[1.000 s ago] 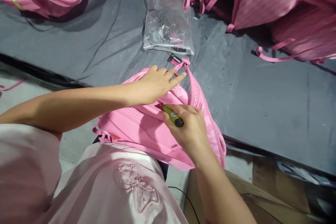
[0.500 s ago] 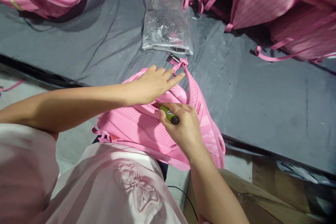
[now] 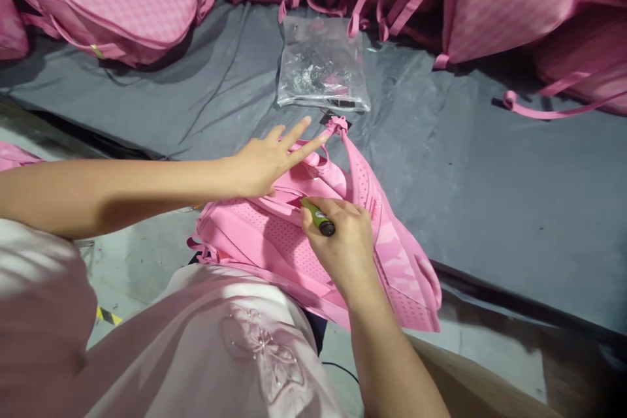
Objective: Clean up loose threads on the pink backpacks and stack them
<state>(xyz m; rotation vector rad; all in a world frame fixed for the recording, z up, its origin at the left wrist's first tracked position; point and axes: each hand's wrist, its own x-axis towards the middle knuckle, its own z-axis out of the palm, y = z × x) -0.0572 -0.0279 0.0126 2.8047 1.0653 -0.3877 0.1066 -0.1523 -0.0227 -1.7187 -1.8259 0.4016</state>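
A pink backpack (image 3: 294, 235) lies at the table's near edge, its dotted padded side facing up. My right hand (image 3: 343, 238) is closed around a short green tool with a black end (image 3: 321, 217). The tool's front end points at an opening in the backpack; the tip and the kind of tool cannot be made out. On the backpack's far side my left hand (image 3: 272, 160) has its fingers spread, holding nothing, with fingertips close to the top loop (image 3: 337, 124). A black tag beside that loop is partly hidden.
Beyond the backpack, a clear plastic bag with small things inside (image 3: 323, 68) lies on the grey table cover (image 3: 490, 209). More pink backpacks (image 3: 132, 0) line the back, several with straps hanging forward. A cardboard box (image 3: 450, 372) stands below at right.
My left hand has lifted slightly and moved left, its fingers spreading wider, which uncovers more of the backpack's opening. The right hand keeps the green tool at the opening. The view has shifted a little.
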